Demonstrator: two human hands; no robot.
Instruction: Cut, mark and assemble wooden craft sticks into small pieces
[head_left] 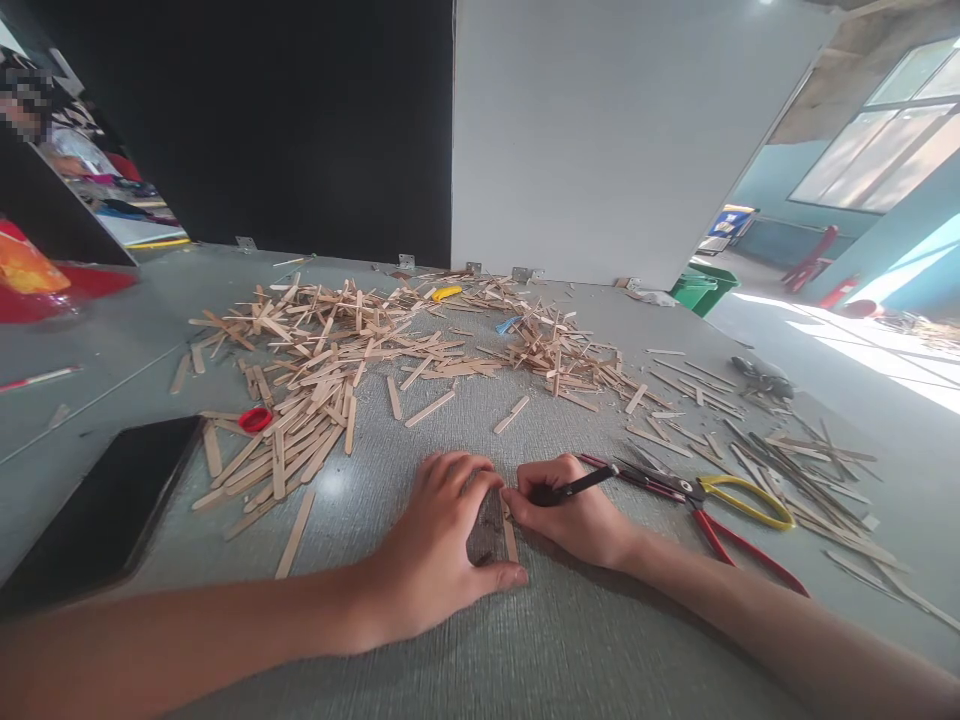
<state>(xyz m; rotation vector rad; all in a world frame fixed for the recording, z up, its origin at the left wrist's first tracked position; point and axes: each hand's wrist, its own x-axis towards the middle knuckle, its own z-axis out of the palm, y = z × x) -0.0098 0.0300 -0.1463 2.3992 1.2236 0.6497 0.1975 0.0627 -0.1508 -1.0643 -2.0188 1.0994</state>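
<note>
A short wooden craft stick (510, 540) lies on the grey table between my two hands. My left hand (431, 545) is curved around it, thumb at the near end and fingertips at the far end, pinning it down. In my right hand (577, 520) I grip a black pen (589, 482), its lower end hidden by my fingers close to the stick. Right of that hand lie scissors with yellow handles (754, 497) and a red-handled tool (750, 550), partly overlapping. A loose craft stick (296, 533) rests left of my left hand.
Heaps of craft sticks (307, 440) spread across the table's middle and left. A phone (112, 500), a red ring-shaped cap (255, 419) and a yellow object (447, 293) lie around them. Thin strips (810, 490) are scattered right. Black and grey panels (600, 130) stand behind.
</note>
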